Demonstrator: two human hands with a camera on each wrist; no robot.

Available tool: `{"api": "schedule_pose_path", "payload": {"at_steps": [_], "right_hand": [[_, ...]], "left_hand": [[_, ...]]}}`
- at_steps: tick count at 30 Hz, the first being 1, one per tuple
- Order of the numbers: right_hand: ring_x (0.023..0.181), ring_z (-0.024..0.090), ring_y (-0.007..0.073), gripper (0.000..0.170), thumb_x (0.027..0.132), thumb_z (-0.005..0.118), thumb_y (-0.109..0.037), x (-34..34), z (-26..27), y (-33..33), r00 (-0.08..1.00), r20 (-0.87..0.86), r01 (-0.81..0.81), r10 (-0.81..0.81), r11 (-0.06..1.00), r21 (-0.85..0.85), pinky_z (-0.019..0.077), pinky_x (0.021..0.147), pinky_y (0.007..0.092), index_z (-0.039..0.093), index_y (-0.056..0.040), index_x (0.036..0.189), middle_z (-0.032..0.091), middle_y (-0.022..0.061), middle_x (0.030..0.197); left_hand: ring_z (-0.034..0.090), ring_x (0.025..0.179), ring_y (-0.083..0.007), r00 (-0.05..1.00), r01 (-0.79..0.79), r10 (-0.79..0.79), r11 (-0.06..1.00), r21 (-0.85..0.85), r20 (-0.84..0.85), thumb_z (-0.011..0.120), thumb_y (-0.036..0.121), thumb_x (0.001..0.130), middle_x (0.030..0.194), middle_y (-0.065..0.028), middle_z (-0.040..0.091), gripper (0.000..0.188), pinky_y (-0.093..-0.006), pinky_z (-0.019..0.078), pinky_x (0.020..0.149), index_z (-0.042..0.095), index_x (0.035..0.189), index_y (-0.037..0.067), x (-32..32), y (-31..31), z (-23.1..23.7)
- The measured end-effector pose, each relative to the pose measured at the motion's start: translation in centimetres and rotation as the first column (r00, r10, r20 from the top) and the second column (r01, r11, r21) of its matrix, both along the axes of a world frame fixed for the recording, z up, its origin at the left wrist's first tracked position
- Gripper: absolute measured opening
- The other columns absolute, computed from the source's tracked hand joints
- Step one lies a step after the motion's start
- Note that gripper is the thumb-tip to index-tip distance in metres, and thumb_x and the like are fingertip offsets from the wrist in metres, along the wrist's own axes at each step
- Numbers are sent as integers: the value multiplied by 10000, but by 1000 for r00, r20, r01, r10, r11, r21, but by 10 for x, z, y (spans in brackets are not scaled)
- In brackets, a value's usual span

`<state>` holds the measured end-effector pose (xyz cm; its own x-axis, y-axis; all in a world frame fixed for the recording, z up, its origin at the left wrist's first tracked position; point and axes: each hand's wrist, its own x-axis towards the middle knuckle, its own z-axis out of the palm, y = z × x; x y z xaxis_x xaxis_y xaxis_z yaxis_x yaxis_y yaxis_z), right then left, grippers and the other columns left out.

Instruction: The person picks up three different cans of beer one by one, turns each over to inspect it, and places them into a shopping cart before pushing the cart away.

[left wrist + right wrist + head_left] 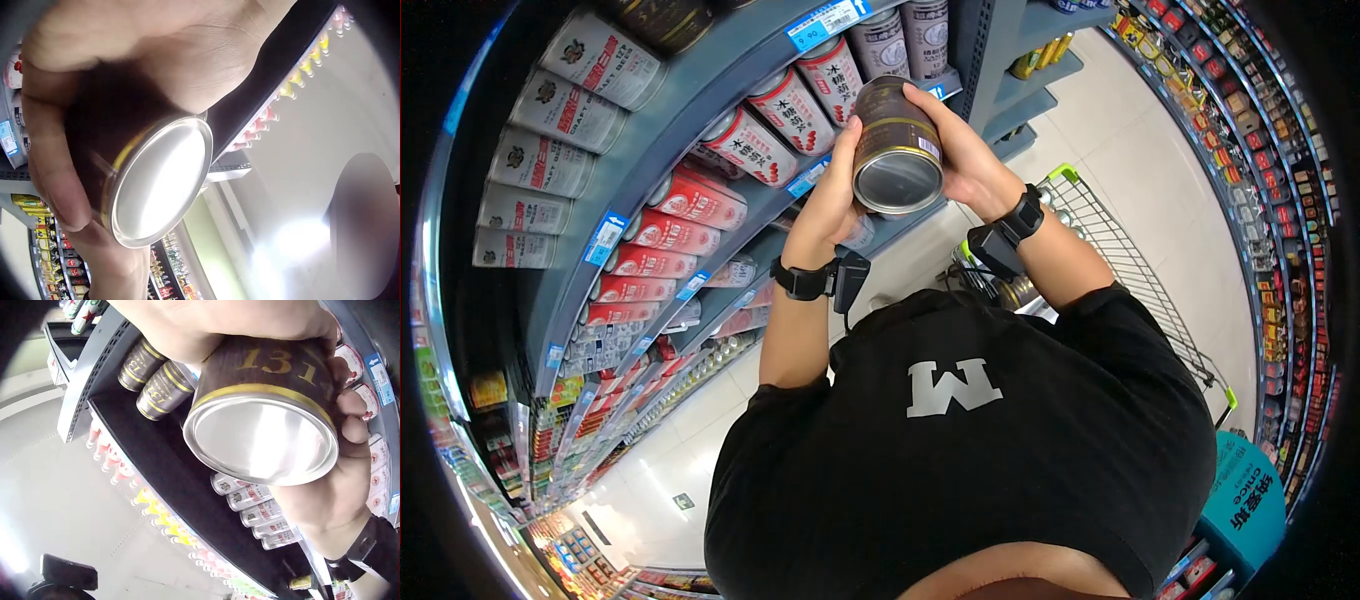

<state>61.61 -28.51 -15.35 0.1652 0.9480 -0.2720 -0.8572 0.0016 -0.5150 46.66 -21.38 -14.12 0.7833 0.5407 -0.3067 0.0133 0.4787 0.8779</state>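
Note:
A large dark brown can with gold bands and a silver end (897, 150) is held between both hands in front of the shelves. The left hand (832, 195) grips its left side, and the right hand (962, 150) grips its right side with the thumb near the top. In the left wrist view, curled fingers wrap the can (159, 184), its shiny end facing the camera. Gold "131" lettering shows on the can (272, 369) in the right wrist view, where fingertips of the other hand press its far side.
Shelves on the left hold white cans (605, 60), red cans (700, 203) and blue price tags (827, 25). A wire shopping cart (1140, 260) stands at the right on the pale floor (1140, 130). Similar dark cans (164, 390) stand on a shelf in the right wrist view.

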Motion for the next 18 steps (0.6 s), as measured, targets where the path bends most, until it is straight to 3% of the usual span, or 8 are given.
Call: {"api": "schedule_pose_path", "payload": {"at_steps": [5,8,9,10,13,16,17,18], "right_hand": [[922,672,224,411,929,610,-356,1,-16,-21,993,25,117,-117,993,-8,556,825,364,579,-7,1145,663,147,1053],[904,663,210,555,901,630,-402,-4,-37,-44,921,215,343,-325,938,-52,552,814,344,492,28,1224,631,143,1074],[945,643,208,665,880,655,-404,-3,-42,-57,912,247,339,-327,941,-4,541,835,341,404,42,1303,596,150,1134],[1022,613,207,743,870,677,-402,-10,-40,-70,853,327,456,-406,886,-89,519,878,336,337,48,1354,565,165,1192],[1065,591,209,781,855,708,-406,-18,-65,-106,723,490,598,-488,797,-88,489,928,332,334,46,1371,556,176,1215],[1064,597,211,780,823,748,-400,-22,-89,-149,618,645,695,-449,696,-180,495,915,334,379,42,1348,574,182,1204],[1049,610,201,771,791,781,-404,-19,-108,-166,559,704,755,-438,620,-215,501,899,331,433,32,1322,606,169,1177],[1027,623,191,761,777,789,-415,-19,-99,-184,546,713,752,-440,633,-185,505,893,329,466,19,1312,629,151,1156]], "left_hand": [[633,991,-165,989,151,-151,988,-22,-1,446,543,968,1124,-104,636,613,-316,523,837,509,1278,18,10,5,-27],[553,1129,-193,948,314,-315,949,32,34,548,417,959,1284,-121,513,650,-320,466,936,313,1425,31,23,4,-49],[545,1137,-197,928,367,-371,926,90,39,573,377,950,1289,-122,505,663,-322,464,940,286,1439,33,28,-1,-54],[537,1145,-200,905,413,-423,898,150,47,598,337,942,1294,-124,497,683,-325,462,944,260,1453,36,34,-6,-59],[536,1146,-211,829,520,-560,766,379,-6,706,218,868,1284,-161,488,885,-338,478,937,111,1494,27,53,-27,-81],[552,1171,-259,700,658,-714,631,411,-23,762,250,816,1351,-223,452,1029,-371,498,940,29,1503,27,75,-53,-123],[550,1182,-276,668,663,-742,559,498,-57,783,266,792,1362,-239,444,1070,-378,494,949,19,1503,27,84,-66,-138],[547,1193,-293,638,657,-765,480,582,-90,804,281,769,1373,-255,437,1112,-385,490,958,8,1502,27,92,-80,-148]]}}
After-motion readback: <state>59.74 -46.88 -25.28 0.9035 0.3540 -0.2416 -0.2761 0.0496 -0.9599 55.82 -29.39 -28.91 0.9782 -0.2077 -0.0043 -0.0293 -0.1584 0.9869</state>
